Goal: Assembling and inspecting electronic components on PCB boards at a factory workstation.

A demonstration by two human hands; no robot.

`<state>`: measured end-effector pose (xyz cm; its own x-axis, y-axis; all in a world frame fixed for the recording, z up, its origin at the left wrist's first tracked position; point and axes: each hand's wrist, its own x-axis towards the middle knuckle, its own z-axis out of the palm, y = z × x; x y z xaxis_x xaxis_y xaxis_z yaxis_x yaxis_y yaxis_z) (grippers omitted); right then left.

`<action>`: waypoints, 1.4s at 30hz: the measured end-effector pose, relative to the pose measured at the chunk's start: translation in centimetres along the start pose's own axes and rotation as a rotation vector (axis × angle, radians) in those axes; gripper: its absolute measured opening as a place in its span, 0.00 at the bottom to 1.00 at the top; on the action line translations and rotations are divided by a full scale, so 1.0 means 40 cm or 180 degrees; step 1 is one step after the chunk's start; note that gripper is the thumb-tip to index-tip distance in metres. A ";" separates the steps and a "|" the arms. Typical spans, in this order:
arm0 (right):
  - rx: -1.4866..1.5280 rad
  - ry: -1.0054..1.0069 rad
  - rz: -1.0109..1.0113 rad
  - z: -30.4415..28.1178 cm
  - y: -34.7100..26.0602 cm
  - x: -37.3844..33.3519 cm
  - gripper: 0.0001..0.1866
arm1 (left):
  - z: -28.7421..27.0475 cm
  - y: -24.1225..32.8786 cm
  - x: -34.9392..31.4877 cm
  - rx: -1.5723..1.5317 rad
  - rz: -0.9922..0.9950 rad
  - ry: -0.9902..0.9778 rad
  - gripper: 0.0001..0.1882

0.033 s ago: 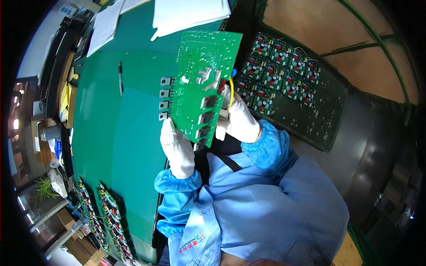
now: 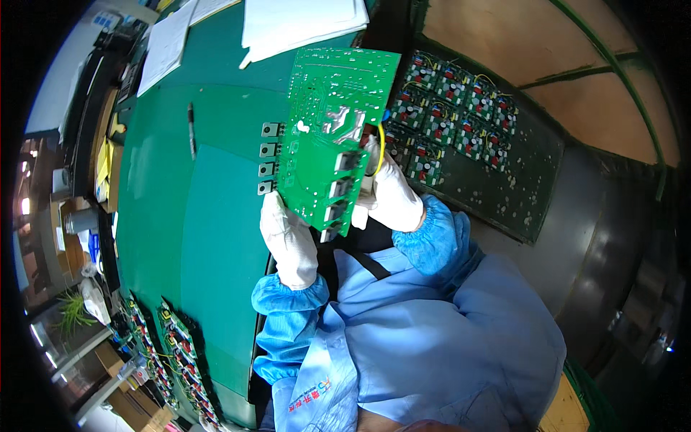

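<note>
A green circuit board (image 2: 317, 158) is held up in front of me, its soldered underside showing. Several black components with metal tabs stick out along its left edge, and more dark ones stand near its lower right. My left hand (image 2: 286, 237), in a white glove, grips the lower left corner. Behind the right edge, my right hand (image 2: 392, 191), also gloved in white, holds the board with its fingertips partly hidden. A yellow wire (image 2: 380, 150) loops out beside that hand. Blue sleeve covers wrap both wrists.
A dark tray (image 2: 518, 194) at the right carries several populated boards (image 2: 440, 119). On the green work mat (image 2: 223, 237) lies a pen (image 2: 191, 129). White papers (image 2: 302, 27) sit at the far side. Rows of boards (image 2: 183, 345) stand at the near left.
The board has tilted slightly, its top right corner shifting a little right and its lower end rising. Both hands keep their hold, and the view has shifted slightly.
</note>
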<state>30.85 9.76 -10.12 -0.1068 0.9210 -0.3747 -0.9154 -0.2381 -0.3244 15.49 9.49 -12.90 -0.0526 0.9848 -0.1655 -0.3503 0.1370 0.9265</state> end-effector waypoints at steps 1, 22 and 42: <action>0.0110 0.0043 0.0171 -0.023 -0.020 0.006 0.29 | 0.041 -0.004 0.007 0.0145 -0.0163 0.0330 0.17; -0.2539 0.0937 -0.2069 -0.610 -0.201 0.008 0.20 | 0.159 -0.336 0.080 0.1698 -0.1453 -0.1673 0.28; -0.4258 0.3527 0.0492 -1.431 -0.186 0.194 0.29 | 0.114 -0.441 0.079 0.1498 -0.2209 -0.0610 0.25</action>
<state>59.02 1.04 -60.34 0.6617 0.3743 -0.6497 0.0623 -0.8909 -0.4499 25.76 10.69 -28.23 0.2035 0.6570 -0.7259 0.1817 0.7032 0.6874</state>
